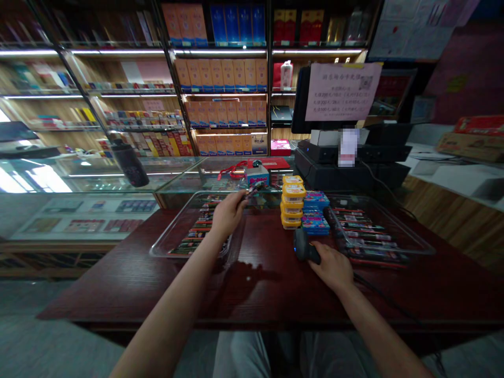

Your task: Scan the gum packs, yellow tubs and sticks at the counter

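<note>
We noted a small dark, colourfully printed packet (254, 189) pinched in the fingers of our left hand (227, 214), raised over the far end of the clear plastic tray (173, 239) on the dark red table (255, 283). Our right hand (333, 269) was curled around the black handheld scanner (304, 245), just beside the stacked yellow tubs (292, 206). Judgement: a loose pinch could drop the packet, and a scanner swing could topple the tubs.

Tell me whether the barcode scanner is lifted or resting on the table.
Resting: the barcode scanner lies on the table, right hand on its handle.
</note>
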Demonstrator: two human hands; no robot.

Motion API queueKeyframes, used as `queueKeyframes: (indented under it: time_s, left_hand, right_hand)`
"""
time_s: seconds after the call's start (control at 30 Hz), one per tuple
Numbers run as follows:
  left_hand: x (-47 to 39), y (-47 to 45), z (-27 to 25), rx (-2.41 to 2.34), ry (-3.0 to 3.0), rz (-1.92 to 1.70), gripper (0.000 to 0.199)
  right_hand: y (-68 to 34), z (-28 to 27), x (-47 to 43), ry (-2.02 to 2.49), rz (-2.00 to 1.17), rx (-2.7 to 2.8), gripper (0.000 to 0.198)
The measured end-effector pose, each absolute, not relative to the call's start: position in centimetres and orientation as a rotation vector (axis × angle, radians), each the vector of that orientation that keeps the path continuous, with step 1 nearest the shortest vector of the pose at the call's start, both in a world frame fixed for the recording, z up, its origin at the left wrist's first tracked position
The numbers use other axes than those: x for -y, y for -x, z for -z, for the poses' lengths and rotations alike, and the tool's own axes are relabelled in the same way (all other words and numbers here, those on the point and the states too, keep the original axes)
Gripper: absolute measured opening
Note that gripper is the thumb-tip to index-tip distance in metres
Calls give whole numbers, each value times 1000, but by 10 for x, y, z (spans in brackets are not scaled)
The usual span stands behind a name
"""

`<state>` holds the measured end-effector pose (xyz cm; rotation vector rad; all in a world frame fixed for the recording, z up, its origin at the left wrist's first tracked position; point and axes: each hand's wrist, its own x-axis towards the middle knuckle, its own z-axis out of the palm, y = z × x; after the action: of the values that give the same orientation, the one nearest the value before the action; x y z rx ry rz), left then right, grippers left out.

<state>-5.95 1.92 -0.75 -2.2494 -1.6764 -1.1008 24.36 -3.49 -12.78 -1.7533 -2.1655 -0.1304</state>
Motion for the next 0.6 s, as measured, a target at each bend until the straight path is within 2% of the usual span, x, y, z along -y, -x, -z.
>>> queueKeyframes:
  time_s: [0.13,0.33,0.6]
  left_hand:
    - [-5,21,39,1740,2628,1271,32]
    - [1,-11,102,1911,2740,1304,27]
    - [2,-31,127,1725,2760,1194,25]
  right_hand:
    - [-248,115,43,1822,22,2113,33]
    - [-267,110,53,1784,-390,1889,38]
    - [-274,108,60,1486,-954,1644,47]
